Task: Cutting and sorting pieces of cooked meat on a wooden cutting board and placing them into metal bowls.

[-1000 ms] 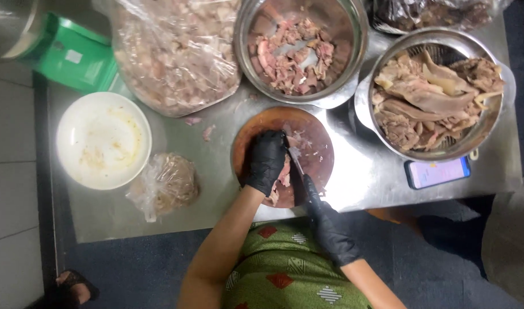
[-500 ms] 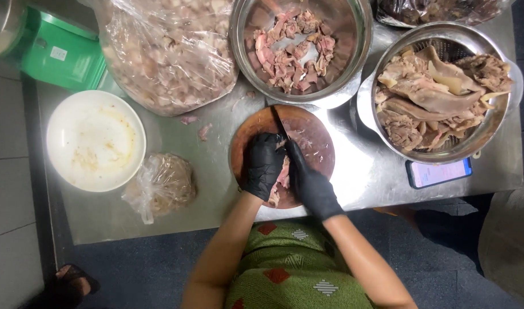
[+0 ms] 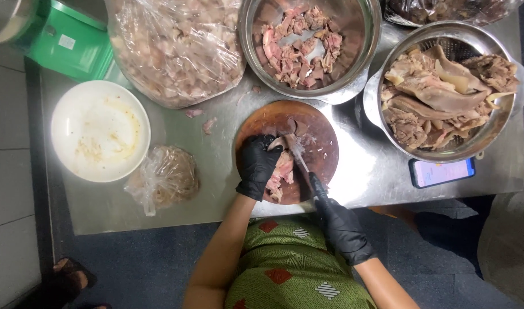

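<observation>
A round wooden cutting board point(image 3: 322, 134) lies on the steel table point(image 3: 216, 171) with a strip of pink meat point(image 3: 282, 171) on it. My left hand point(image 3: 257, 166), in a black glove, presses down on the meat at the board's left side. My right hand point(image 3: 342, 229), also black-gloved, grips a knife point(image 3: 299, 157) by its dark handle near the table's front edge. The blade points away from me and lies across the meat, just right of my left fingers.
A steel bowl of cut meat point(image 3: 307, 43) stands behind the board. A colander of uncut offal point(image 3: 445, 94) is at the right, a phone point(image 3: 442, 171) in front of it. At the left are a large bag of meat point(image 3: 176, 48), a white bowl point(image 3: 99, 131), a small bag point(image 3: 164, 177) and a green box point(image 3: 73, 40).
My right hand has drawn back toward me with the knife, after reaching forward over the board half a second ago. My left hand has stayed on the meat.
</observation>
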